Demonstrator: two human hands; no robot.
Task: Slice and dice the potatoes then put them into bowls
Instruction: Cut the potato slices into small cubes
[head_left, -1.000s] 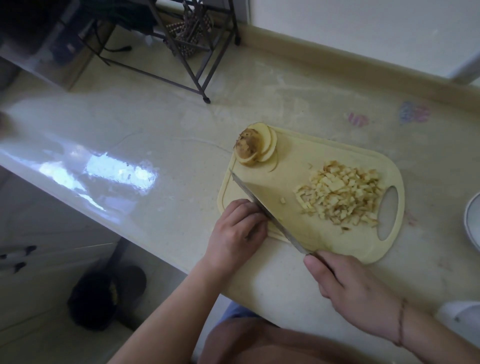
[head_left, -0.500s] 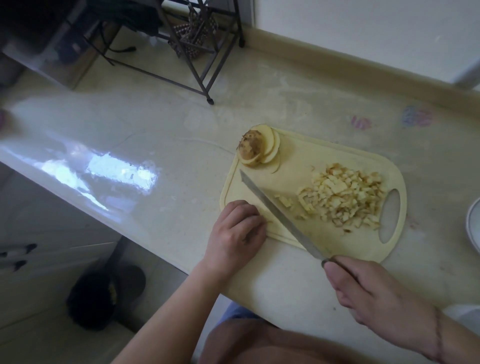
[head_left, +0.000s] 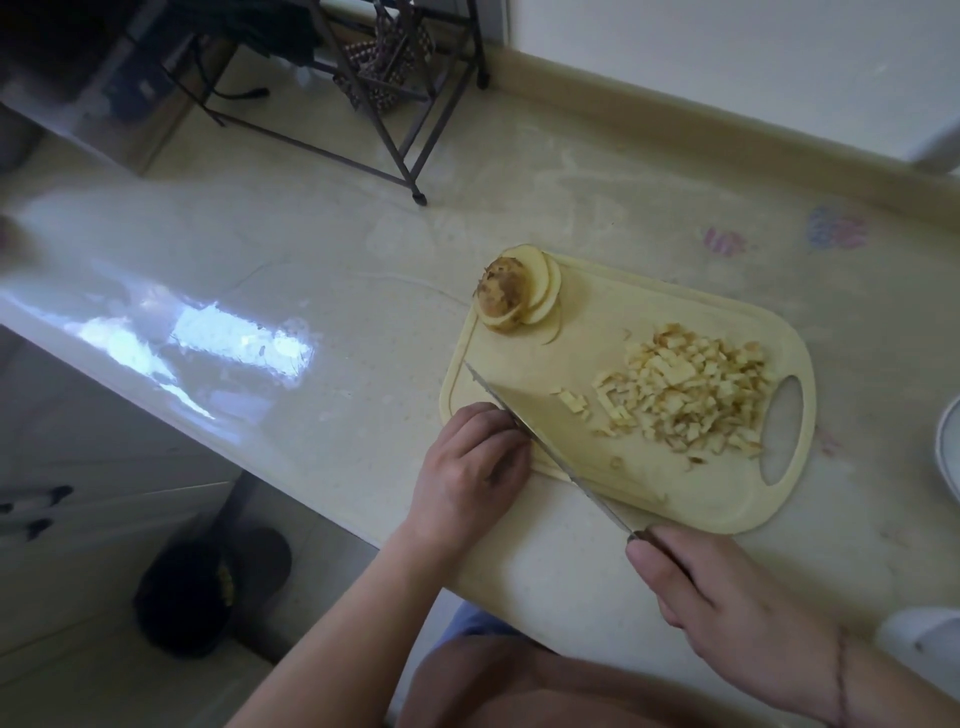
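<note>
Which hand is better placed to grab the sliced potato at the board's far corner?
Left. The left hand grips no tool and sits on the sliced potato's side of the board; the right hand grips the knife.

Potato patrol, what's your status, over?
Right hand grips knife. Left hand curled at cutting board edge. Diced potato piled; slices waiting. Nothing blocking.

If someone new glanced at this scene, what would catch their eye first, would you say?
Probably the heap of diced potato on the right half of the pale yellow cutting board, near its handle hole. Next, the long knife lying diagonally across the board's near edge, gripped by the right hand, with the left hand curled beside the blade. At the board's far left corner sits a stack of potato slices topped by a skin-on end piece.
</note>
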